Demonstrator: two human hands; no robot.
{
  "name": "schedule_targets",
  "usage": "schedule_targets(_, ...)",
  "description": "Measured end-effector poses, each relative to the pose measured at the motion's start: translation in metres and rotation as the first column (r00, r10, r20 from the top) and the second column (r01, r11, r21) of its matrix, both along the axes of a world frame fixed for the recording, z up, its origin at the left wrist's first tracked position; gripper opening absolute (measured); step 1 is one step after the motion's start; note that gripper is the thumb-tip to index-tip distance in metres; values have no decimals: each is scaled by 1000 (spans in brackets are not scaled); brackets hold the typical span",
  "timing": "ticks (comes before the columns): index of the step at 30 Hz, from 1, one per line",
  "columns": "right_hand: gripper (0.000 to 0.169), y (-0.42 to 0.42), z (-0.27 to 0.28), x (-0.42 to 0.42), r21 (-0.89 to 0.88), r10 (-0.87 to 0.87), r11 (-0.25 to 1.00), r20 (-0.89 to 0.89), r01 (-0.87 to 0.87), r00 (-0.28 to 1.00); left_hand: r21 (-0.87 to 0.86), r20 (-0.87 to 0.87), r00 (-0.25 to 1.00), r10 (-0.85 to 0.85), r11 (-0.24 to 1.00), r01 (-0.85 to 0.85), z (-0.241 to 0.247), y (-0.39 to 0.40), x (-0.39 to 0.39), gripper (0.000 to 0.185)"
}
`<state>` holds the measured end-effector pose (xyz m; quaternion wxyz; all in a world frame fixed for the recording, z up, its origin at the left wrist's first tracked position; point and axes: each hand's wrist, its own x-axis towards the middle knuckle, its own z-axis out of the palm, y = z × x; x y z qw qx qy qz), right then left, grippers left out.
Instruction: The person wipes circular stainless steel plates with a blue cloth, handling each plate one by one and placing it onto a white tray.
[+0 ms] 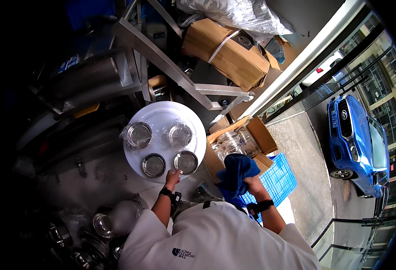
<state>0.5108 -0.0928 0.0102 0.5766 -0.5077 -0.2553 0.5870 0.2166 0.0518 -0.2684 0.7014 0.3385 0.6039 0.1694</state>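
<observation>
My left hand (pixel 172 177) grips the near rim of a shallow round steel dish (pixel 186 162) at the near right of a round white tabletop (pixel 164 109). Left of it lies another bare steel dish (pixel 154 165). Farther back are two more round steel pieces, one at the left (pixel 139 135) and one at the right (pixel 179 134), both in clear plastic film. A bunched dark blue cloth (pixel 238 172) is held in my right hand (pixel 253 185), right of the tabletop and over the near side of an open cardboard box (pixel 266 135).
Film-wrapped metal pieces (pixel 230 141) fill the box, beside a blue plastic crate (pixel 280 172). A metal frame (pixel 171 67) and a strapped carton (pixel 228 54) stand beyond the tabletop. Loose metalware (pixel 102 225) lies at lower left. Glass panels line the right side.
</observation>
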Motion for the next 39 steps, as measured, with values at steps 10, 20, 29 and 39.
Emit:
schedule_targets(10,56,54,-25,-123,49,309,951,-218,-306,926,231,553,748,-367,930,286,247,-19,-57,46)
schedule_targets(20,45,61,-64,-193,-32,254,957,-389,-288,886,193,636,735,-234,971,142,211,-14,-111,35)
schedule_targets(29,36,-4,-93,-119,-214,-140,971,-168,103,976,232,-288,955,-75,962,146,14,7,-173,24)
schedule_targets(39,34,-75,-59,-25,-304,-381,876,38,374,924,-30,-262,929,259,960,-277,-68,43,-133,23)
